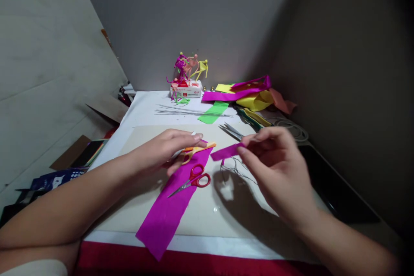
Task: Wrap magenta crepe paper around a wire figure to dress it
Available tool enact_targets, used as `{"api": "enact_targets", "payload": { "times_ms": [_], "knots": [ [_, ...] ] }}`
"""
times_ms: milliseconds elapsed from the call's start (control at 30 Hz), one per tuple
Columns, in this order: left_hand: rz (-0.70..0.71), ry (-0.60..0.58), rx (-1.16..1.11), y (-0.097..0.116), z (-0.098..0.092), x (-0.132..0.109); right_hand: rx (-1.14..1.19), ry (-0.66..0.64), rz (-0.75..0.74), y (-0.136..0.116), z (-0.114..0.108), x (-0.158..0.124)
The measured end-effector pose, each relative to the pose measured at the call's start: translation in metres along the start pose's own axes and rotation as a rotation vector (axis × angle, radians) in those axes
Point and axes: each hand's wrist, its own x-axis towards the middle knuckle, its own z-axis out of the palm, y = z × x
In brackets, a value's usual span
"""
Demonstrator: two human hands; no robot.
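My right hand [274, 164] pinches a small strip of magenta crepe paper [226, 152] above the table, with thin dark wire [234, 168] dangling under it. My left hand [168, 148] lies over an orange-handled tool [197, 151], fingers curled on it, at the top end of a long magenta crepe paper strip [168, 207]. Red-handled scissors [194, 180] lie on that long strip, just right of my left hand.
Grey pliers [231, 131] lie beyond my hands. Straight wires [190, 112] and a green paper strip [213, 112] lie further back. Coloured wire figures [189, 69] stand on a white box [186, 89]. Magenta and yellow paper [249, 92] piles at back right.
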Motion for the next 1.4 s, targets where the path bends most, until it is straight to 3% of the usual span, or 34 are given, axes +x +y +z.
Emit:
{"api": "enact_targets", "payload": {
  "times_ms": [67,200,267,333,533,600,767,833,900,1033,1200,1400],
  "knots": [
    [0.004,-0.048,0.022,-0.005,0.006,0.002,-0.152,0.069,-0.29,-0.005,-0.005,-0.004],
    [-0.037,-0.265,-0.029,-0.015,0.017,0.001,-0.575,-0.334,-0.867,-0.013,-0.006,-0.015],
    [-0.037,-0.299,-0.065,-0.016,0.02,-0.002,-0.678,-0.389,-1.015,-0.015,-0.002,-0.019],
    [-0.029,-0.266,-0.075,-0.016,0.021,-0.005,-0.721,-0.383,-1.058,-0.014,0.003,-0.02],
    [-0.043,-0.099,-0.15,-0.019,0.025,-0.008,-0.659,-0.525,-0.975,-0.007,0.004,-0.022],
    [-0.029,-0.087,-0.149,-0.021,0.026,-0.007,-0.466,-0.532,-0.782,-0.005,0.001,-0.023],
    [-0.004,-0.062,-0.015,-0.017,0.03,-0.011,0.03,-0.213,-0.071,-0.002,0.006,-0.018],
    [0.011,-0.057,0.108,-0.014,0.032,-0.013,0.154,-0.227,0.123,-0.001,0.01,-0.014],
    [0.04,-0.055,0.195,-0.012,0.033,-0.015,0.273,-0.258,0.222,0.0,0.013,-0.012],
    [0.103,-0.032,0.194,-0.013,0.034,-0.015,0.382,-0.252,0.272,-0.003,0.015,-0.011],
    [0.062,0.021,0.089,-0.016,0.034,-0.015,0.276,-0.274,0.278,-0.003,0.014,-0.01],
    [0.072,0.02,-0.033,-0.017,0.034,-0.016,0.14,-0.232,0.045,-0.002,0.007,-0.009]
  ]
}}
